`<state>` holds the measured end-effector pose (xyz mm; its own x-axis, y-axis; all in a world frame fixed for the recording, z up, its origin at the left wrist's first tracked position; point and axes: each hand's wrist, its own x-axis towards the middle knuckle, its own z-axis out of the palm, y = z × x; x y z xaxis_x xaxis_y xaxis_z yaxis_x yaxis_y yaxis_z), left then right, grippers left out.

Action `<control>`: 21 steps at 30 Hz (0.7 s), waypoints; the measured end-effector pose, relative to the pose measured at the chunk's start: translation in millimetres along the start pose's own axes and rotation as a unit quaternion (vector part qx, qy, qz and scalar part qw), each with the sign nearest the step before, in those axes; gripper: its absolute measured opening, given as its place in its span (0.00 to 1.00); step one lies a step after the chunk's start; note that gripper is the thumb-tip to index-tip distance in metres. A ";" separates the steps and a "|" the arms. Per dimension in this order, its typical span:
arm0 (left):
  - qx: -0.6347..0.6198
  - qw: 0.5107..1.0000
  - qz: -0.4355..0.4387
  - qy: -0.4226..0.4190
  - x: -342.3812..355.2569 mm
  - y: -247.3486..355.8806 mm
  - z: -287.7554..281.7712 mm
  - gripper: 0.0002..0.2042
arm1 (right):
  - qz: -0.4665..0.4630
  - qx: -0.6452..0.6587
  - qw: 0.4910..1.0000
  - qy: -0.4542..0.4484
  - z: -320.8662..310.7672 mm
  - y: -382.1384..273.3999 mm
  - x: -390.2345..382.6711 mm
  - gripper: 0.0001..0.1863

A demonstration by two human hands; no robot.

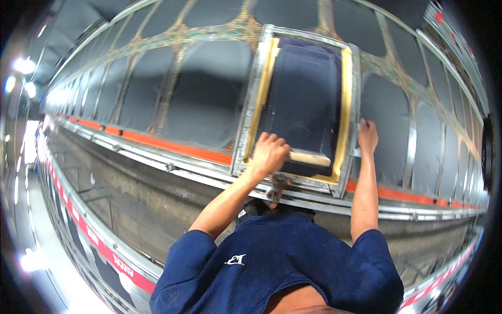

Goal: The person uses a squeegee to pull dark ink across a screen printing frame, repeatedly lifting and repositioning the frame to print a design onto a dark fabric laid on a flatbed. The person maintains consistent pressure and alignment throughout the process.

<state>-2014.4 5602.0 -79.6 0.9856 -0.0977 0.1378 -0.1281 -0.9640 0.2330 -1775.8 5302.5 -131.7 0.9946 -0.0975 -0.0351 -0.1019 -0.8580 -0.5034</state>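
Note:
A rectangular screen-printing frame (353, 104) with metal sides lies on the long printing table. Yellowish tape (264, 97) lines its inner edges around a dark mesh (303, 89). Near the frame's close end, my left hand (271, 153) is closed around the left part of a squeegee (311, 157) with a pale wooden bar; its blade is hard to make out. Just outside the frame's right side is my right hand (367, 137), its fingers curled. A small dark spot shows at those fingers, but I cannot tell what they hold.
Dark fabric panels (209, 89) lie in rows along the table on both sides of the frame. An orange strip (183, 148) and a metal rail (209, 180) run along its near edge. A clamp-like metal fitting (277, 186) sits at the frame's near end. Another rail with red-and-white banding (94, 235) stands behind me.

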 end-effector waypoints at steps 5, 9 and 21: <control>-0.013 1.000 0.000 -0.012 -12.9 0.7 0.3 0.03 | -0.066 0.109 0.990 0.063 5.4 4.9 -10.2 0.20; -0.042 0.999 -0.002 0.022 -25.6 -8.2 -19.5 0.06 | -0.035 0.103 0.993 0.036 -41.5 -42.4 -12.6 0.19; 0.019 0.994 -0.035 0.102 -159.6 -210.4 -109.8 0.09 | -0.085 0.246 0.964 0.047 146.4 -236.4 -145.3 0.16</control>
<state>-2156.9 5847.5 -44.9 0.9487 0.0183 0.3157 -0.0523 -0.9755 0.2138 -1893.5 5593.3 -134.1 0.9878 -0.0414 0.1502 0.1065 -0.5244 -0.8448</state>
